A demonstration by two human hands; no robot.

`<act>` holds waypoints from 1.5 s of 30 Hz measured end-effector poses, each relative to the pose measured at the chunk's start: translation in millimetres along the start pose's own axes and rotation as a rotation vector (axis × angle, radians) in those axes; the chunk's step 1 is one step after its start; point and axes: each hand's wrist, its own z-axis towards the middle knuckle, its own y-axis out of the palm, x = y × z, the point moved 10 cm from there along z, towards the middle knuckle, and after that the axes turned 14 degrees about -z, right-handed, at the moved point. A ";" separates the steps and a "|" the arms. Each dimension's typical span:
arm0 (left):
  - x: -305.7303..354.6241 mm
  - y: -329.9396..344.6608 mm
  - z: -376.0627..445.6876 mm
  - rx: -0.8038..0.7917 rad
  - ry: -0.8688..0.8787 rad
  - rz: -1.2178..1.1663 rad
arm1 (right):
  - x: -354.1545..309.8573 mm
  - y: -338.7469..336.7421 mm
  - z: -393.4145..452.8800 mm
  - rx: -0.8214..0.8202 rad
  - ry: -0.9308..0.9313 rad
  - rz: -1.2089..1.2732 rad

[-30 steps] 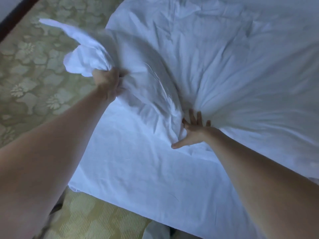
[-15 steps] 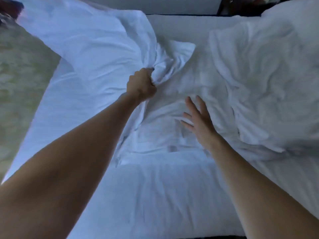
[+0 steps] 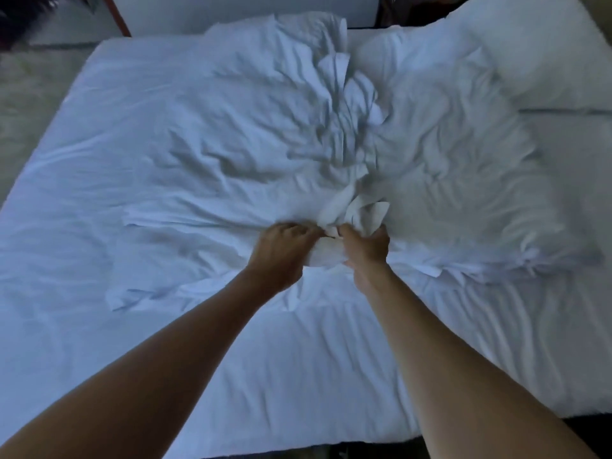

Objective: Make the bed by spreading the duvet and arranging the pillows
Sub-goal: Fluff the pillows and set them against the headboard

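Nearest you, at 6 o'clock, the fitted sheet (image 3: 265, 376) lies bare and fairly smooth across the foot half of the bed, so nothing covers it yet. Just beyond, at the centre of the view, your left hand (image 3: 281, 251) and right hand (image 3: 366, 250) sit almost touching, each with fingers curled tight round a bunched fold of the duvet (image 3: 251, 134). You appear to be gathering an edge or corner, though which one cannot be told from the crumple.

From your hands towards 12 o'clock the duvet is heaped in deep wrinkles over the upper half of the mattress, not spread at all. At 1 to 2 o'clock a pillow (image 3: 543, 58) lies askew near the head of the bed, partly against the heap.

By my reading you are early on: the duvet still needs opening out and drawing down to the foot, and the pillow work has not begun.
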 end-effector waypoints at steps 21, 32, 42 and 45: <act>-83.8 -43.6 -81.4 0.281 -0.265 0.236 | -57.5 -24.0 -0.8 0.013 -0.436 -0.132; -88.6 -9.4 -46.2 0.065 -0.062 -0.146 | -40.2 -6.9 -0.8 0.147 -0.406 -0.489; -159.5 16.5 -3.4 -0.034 -0.310 0.078 | -27.7 107.6 30.5 -0.297 -0.490 -1.474; -159.5 10.9 30.9 -0.130 -0.240 0.089 | -40.0 114.2 47.1 -0.319 -0.347 -1.379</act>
